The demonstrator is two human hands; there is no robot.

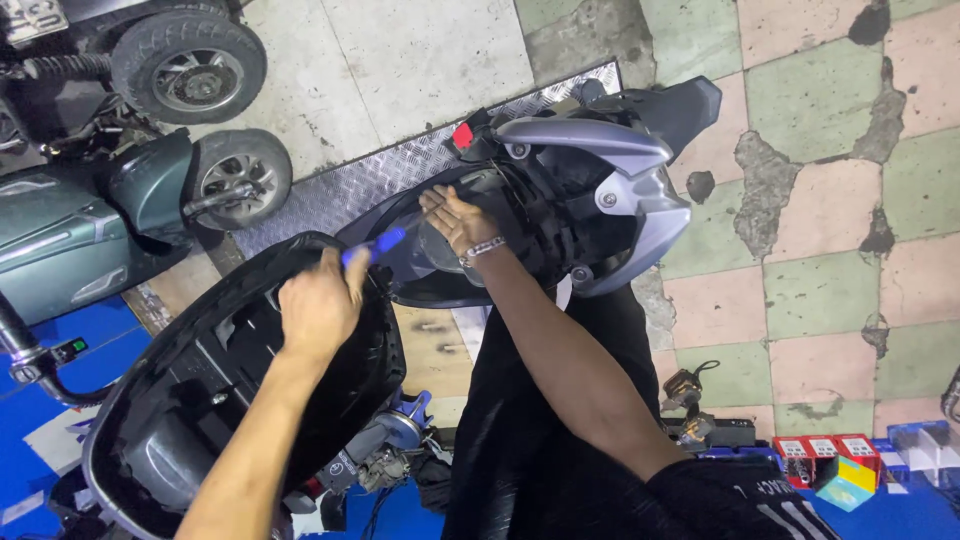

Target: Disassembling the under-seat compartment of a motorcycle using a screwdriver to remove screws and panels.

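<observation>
A scooter repair workshop, going by everything in view. Stripped grey front fairing [610, 170] lying open on a ribbed metal ramp plate [360, 185], insides bared. Black body panel [200, 390] off its machine, hollow side up. Parked teal scooter [90, 225] at the left edge, a second wheel [188, 62] just behind it. Worn floor of pink and green tiles [820, 290], patched and stained dark. Loose engine parts [385, 450] and wiring near a blue mat [60, 400]. Small red parts boxes [825, 450] at the lower right, beside a few loose fittings [690, 400].
</observation>
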